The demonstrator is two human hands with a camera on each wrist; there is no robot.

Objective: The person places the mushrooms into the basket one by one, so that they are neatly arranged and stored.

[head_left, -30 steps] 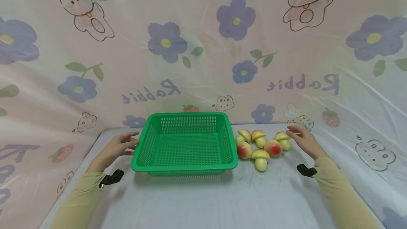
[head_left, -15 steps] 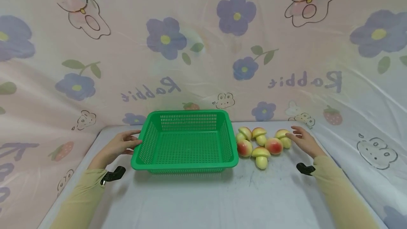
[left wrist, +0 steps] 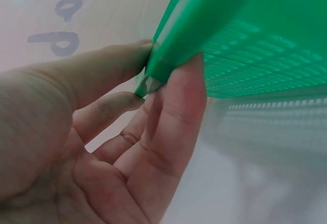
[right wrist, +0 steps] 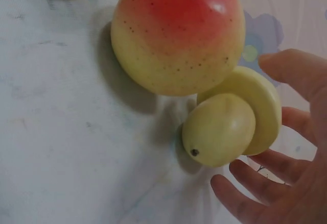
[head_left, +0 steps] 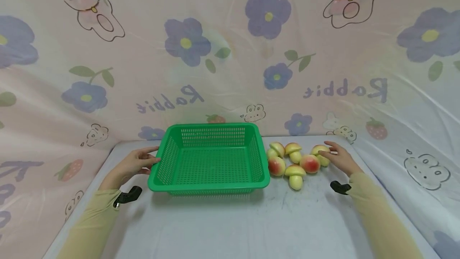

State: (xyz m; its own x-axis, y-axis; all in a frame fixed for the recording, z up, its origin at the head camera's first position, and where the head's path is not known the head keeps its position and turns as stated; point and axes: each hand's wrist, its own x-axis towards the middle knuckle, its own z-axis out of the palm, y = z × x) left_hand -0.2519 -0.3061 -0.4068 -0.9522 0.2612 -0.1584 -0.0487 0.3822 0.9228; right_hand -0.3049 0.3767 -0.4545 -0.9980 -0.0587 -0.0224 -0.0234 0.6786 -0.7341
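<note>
Right hand [right wrist: 301,175] at the right margin, fingers [right wrist: 260,183] spread beside a pale yellow mushroom-shaped piece [right wrist: 237,119]; contact not verifiable. The piece's stem [right wrist: 217,127], dark spot [right wrist: 194,152] at its end, faces the camera. A red-and-yellow round piece [right wrist: 179,35], dark-specked, overlaps its cap [right wrist: 266,109] in view. Surface beneath: white tabletop [right wrist: 76,147], scuffed. Upper right: cloth [right wrist: 306,30] with a purple flower print [right wrist: 268,30]

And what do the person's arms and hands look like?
The left sleeve and right sleeve are plain, pale yellow-green. Near the wrists sit a left black gadget and a right black gadget, both small and curved. The left hand and right hand wear no gloves; no cables show.
</note>
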